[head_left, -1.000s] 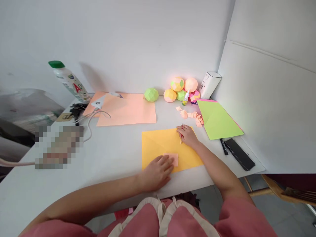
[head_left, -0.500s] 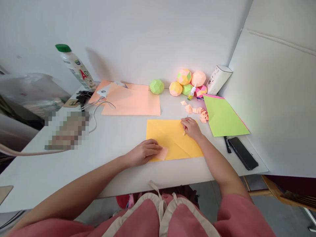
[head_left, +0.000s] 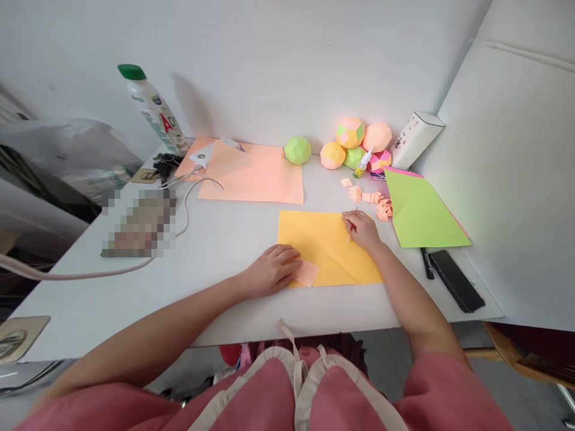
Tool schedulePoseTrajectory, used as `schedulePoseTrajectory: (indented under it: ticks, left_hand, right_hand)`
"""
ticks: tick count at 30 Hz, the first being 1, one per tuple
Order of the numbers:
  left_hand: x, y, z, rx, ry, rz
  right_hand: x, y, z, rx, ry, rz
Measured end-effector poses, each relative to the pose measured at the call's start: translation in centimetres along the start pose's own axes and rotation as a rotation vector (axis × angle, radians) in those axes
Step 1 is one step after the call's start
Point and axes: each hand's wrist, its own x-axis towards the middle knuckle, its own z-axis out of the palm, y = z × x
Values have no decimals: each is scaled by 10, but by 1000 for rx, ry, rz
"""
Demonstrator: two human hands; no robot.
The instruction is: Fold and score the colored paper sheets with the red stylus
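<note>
My left hand (head_left: pixel 272 270) rests at the lower left of the yellow-orange sheet (head_left: pixel 323 230), its fingers together and curled over the edge of a small peach paper piece (head_left: pixel 307 273). What lies under the fingertips is hidden. At the sheet's upper right, my right hand (head_left: pixel 365 231) is closed around a slim red and white pen-like tool (head_left: pixel 353 227); its exact kind is too small to tell. Just beyond that hand lie several folded peach paper bits (head_left: pixel 383 206). A small glue bottle (head_left: pixel 363 163) with a white nozzle leans against faceted paper balls (head_left: pixel 350 133).
A large peach sheet (head_left: pixel 256 176) and a green paper ball (head_left: pixel 297 150) lie along the wall. To the right are a green sheet (head_left: pixel 422 209) and a black phone-like case (head_left: pixel 457 281). At left stand a white bottle (head_left: pixel 157 111) and a cable (head_left: pixel 185 209).
The whole view has shifted, so the desk appears farther right and slightly higher. Both hands keep nearly the same places on the yellow-orange sheet, with the same things in them.
</note>
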Motion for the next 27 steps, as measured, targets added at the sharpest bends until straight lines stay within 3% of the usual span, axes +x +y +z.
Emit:
schedulePoseTrajectory:
  ticks: [3,6,9,12,19,27]
  left_hand:
    - [1,-5,-1,-60,18,-19]
    - [2,-15,0,-147,47,-38]
    - [0,-27,2,-231,94,-83]
    - [-4,-37,1,-294,105,-136]
    - [-7,-49,-11,-369,-2,-148]
    - [-8,-37,-27,-274,-213,-107]
  right_hand:
    - [-4,-20,-16,29,-25,50]
    - [-15,-67,-26,81,-97,27]
    - [-30,-119,-19,185,-307,-196]
    - [-43,-148,-1,142,-414,-393]
    - [-44,-142,21,266,-412,-476]
    - [-38,-140,36,396,-452,-559]
